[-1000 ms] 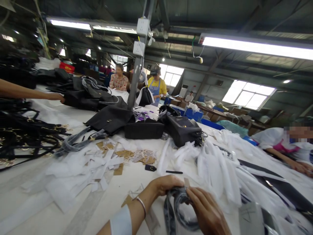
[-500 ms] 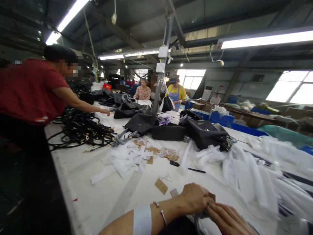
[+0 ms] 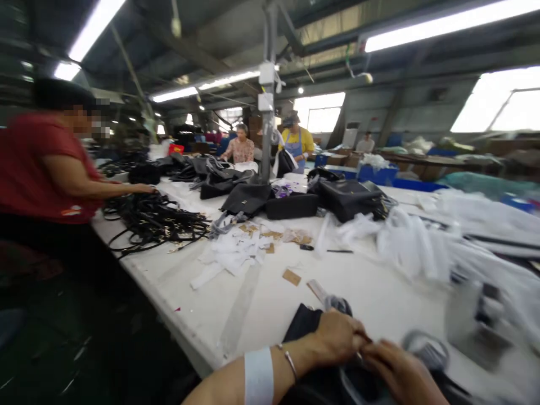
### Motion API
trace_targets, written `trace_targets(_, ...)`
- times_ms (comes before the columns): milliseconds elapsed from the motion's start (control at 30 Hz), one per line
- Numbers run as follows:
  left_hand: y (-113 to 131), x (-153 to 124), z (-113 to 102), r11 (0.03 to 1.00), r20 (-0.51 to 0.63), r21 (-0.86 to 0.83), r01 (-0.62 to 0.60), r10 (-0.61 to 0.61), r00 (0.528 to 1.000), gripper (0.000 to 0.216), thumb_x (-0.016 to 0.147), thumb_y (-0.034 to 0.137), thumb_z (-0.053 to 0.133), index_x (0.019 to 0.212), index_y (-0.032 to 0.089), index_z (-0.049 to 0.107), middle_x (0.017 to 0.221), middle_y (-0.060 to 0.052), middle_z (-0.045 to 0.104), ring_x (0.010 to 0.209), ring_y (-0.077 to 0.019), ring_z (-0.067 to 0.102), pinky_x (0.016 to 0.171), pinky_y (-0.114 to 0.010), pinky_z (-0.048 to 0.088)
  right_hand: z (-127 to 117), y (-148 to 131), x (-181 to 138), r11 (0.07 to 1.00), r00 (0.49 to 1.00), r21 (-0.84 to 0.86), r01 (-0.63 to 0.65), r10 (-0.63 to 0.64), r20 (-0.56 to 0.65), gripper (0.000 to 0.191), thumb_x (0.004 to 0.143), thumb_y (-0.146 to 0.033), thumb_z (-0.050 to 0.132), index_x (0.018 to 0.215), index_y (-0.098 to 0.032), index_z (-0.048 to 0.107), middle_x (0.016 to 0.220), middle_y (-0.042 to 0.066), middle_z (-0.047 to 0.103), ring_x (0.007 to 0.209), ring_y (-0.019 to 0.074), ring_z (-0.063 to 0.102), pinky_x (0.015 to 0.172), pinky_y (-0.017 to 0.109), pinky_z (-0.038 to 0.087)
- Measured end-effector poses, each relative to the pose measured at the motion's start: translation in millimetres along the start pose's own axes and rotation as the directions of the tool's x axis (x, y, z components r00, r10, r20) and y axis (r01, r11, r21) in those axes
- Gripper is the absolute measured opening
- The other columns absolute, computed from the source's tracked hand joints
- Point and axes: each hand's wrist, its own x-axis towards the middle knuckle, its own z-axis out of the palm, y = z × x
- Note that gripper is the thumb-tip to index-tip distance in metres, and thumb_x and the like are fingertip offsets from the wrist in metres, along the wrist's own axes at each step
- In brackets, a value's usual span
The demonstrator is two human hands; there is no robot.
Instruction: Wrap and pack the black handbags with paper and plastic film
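Note:
My left hand, with a bracelet and a pale band on its arm, is closed with fingertips pinched together. Against it, my right hand has bent fingers that meet the left fingertips. A small brown edge shows between them, but what they hold is mostly hidden. Right under both hands lies a black bag, partly covered by my arm. Grey wrapped handles stick out behind my left hand, and another grey wrapped loop lies beyond my right hand. A brown tag rests on the table ahead.
White strips and several brown tags lie mid-table. Black bags stand behind them, near a grey post. Black straps are heaped at left by a person in red. White wrapping covers the right side.
The view has tilted down and shifted, so more of the black bag shows. My hands stay together at the bag. The person in red has drawn their hand back over the straps.

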Motion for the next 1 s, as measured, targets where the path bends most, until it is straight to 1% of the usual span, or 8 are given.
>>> trace_targets(33,1,-1,-2,1.000,0.011,-0.002,-0.006,0.006,1.000,0.025,0.086,0.028,0.057,0.104,0.024,0.074,0.101,-0.005,0.074,0.096,-0.0225,0.065,0.088,-0.031,0.046,-9,-14,4,0.985,0.983,0.043,-0.166,0.161,0.093,0.018,0.081,-0.027,0.058,0.076,-0.033,0.074,0.074,0.001,0.073,0.068,0.0217,0.068,0.062,0.031,0.055)
trace_targets(100,-1,3,-3,1.000,0.046,-0.006,-0.027,0.027,0.999,0.029,0.088,0.028,0.050,0.106,0.022,0.073,0.103,-0.007,0.073,0.098,-0.0247,0.063,0.089,-0.034,0.045,-24,-32,16,0.869,0.864,0.100,-0.485,0.458,0.207,0.012,0.074,-0.027,0.064,0.067,-0.023,0.073,0.072,0.002,0.071,0.071,0.0218,0.065,0.068,0.032,0.050)
trace_targets(200,-6,11,-4,0.998,0.095,-0.007,-0.065,0.065,0.993,0.030,0.089,0.028,0.047,0.103,0.020,0.072,0.101,-0.008,0.072,0.097,-0.0253,0.062,0.088,-0.035,0.043,-30,-35,29,0.754,0.762,0.146,-0.641,0.601,0.241,0.006,0.068,-0.021,0.068,0.067,-0.018,0.072,0.062,0.000,0.066,0.064,0.0173,0.060,0.060,0.027,0.044)
trace_targets(400,-5,3,-18,0.990,0.163,-0.053,-0.131,0.138,0.977,0.030,0.093,0.033,0.044,0.095,0.019,0.070,0.089,-0.004,0.071,0.085,-0.0209,0.062,0.082,-0.030,0.043,-19,-19,21,0.662,0.715,0.272,-0.699,0.655,0.243,0.023,0.058,-0.017,0.076,0.075,-0.017,0.062,0.067,-0.003,0.063,0.066,0.0130,0.055,0.058,0.023,0.041)
trace_targets(533,-7,-3,-21,0.980,0.157,-0.130,-0.151,0.171,0.973,0.027,0.083,0.033,0.060,0.106,0.021,0.067,0.102,-0.001,0.071,0.096,-0.0198,0.062,0.084,-0.026,0.043,-15,-9,18,0.596,0.676,0.323,-0.736,0.675,0.295,0.038,0.053,-0.016,0.079,0.085,-0.017,0.058,0.067,-0.004,0.060,0.065,0.0131,0.055,0.058,0.023,0.041)
trace_targets(633,-9,-4,-18,0.975,0.137,-0.167,-0.149,0.173,0.975,0.025,0.082,0.029,0.059,0.105,0.020,0.066,0.102,-0.003,0.071,0.095,-0.0202,0.063,0.082,-0.027,0.044,-17,-9,20,0.561,0.650,0.330,-0.759,0.676,0.348,0.034,0.053,-0.020,0.078,0.082,-0.016,0.061,0.063,-0.004,0.059,0.062,0.0130,0.054,0.056,0.023,0.041)
trace_targets(833,-5,-18,-14,0.981,0.047,-0.157,-0.112,0.121,0.992,0.025,0.079,0.027,0.067,0.103,0.020,0.065,0.097,-0.003,0.071,0.091,-0.0210,0.065,0.081,-0.027,0.049,-22,-15,14,0.623,0.711,0.355,-0.697,0.540,0.450,0.027,0.057,-0.037,0.073,0.071,-0.016,0.063,0.065,0.000,0.063,0.064,0.0165,0.056,0.060,0.027,0.043)
trace_targets(1000,-19,-11,7,0.979,0.083,-0.112,-0.173,0.182,0.980,0.039,0.082,0.038,0.069,0.116,0.021,0.060,0.104,-0.007,0.071,0.097,-0.0265,0.067,0.088,-0.035,0.050,-7,15,5,0.723,0.754,0.300,-0.622,0.451,0.477,0.035,0.065,-0.053,0.068,0.068,-0.019,0.070,0.068,0.006,0.069,0.067,0.0241,0.063,0.062,0.032,0.051)
